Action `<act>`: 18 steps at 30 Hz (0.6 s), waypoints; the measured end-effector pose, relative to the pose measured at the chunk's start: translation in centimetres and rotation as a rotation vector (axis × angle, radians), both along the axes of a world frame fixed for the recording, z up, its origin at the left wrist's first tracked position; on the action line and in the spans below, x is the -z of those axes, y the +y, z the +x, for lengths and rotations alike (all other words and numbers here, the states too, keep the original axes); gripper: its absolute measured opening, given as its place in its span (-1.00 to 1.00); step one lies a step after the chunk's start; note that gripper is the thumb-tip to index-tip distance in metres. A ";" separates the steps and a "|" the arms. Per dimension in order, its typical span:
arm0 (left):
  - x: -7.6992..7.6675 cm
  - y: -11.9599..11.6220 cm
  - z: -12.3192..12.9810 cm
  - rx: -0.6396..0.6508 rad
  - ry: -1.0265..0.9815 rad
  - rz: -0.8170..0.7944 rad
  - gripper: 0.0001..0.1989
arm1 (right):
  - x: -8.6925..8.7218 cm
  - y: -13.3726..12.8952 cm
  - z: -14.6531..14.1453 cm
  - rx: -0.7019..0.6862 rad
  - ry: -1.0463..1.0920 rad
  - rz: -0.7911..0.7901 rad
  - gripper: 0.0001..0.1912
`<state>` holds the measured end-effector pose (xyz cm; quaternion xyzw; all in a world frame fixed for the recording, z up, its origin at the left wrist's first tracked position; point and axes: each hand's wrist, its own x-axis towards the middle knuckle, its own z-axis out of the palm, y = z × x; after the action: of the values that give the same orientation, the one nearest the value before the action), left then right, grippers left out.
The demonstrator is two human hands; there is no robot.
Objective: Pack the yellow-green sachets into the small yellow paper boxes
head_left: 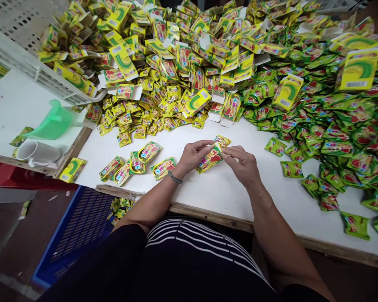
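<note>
A: ok so where's the box and what are the hands up to?

B: The small box (210, 162) is over the near part of the white desk (208, 201), right in front of the person. Left hand (192, 157) and right hand (243, 164) both have a closed grip on it, fingertips pinching its upper end. Can't tell if its bottom touches the desk.

A: anything crowding it?

B: One yellow packet (224, 140) lies right behind it, partly covered by the fingers. Off to the left there are five loose boxes (163, 168), a few of them touching, the closest just beside the wrist with the bracelet (175, 178). Past that it's a mountain: yellow packets (170, 105) in the middle, green packets (343, 126) all down the right with strays near the front edge, and a heap of boxes (182, 56) at the back, lots with flaps up.

A: lol, and the rest of the place?

B: Desk has a rough wooden edge. White basket (50, 79) at far left, next to a side desk (9, 100) with a green scoop (53, 121) and a white mug (42, 153). Blue crate (74, 230) down below, dark floor (11, 235) with some scraps on it.
</note>
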<state>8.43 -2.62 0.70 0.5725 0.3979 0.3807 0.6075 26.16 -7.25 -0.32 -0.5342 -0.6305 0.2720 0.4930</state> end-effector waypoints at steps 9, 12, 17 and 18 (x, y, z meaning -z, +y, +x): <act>0.1 -0.5 0.4 0.010 -0.038 0.032 -0.47 | 0.0 -0.2 -2.8 0.208 -0.108 0.094 -0.73; 0.3 -0.5 0.5 -0.004 -0.036 0.021 -0.46 | -0.1 -0.2 -2.6 0.200 -0.001 0.028 -0.72; -0.2 -0.6 0.5 0.050 -0.012 0.032 -0.45 | -0.3 0.2 -0.1 0.029 0.368 -0.222 -0.78; -0.3 -0.6 0.4 0.056 -0.005 0.041 -0.47 | -0.3 0.3 0.3 -0.002 0.412 -0.260 -0.80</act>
<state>8.84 -3.26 1.03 0.5947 0.3723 0.3728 0.6072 26.49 -6.94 0.03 -0.5259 -0.4766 0.4546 0.5381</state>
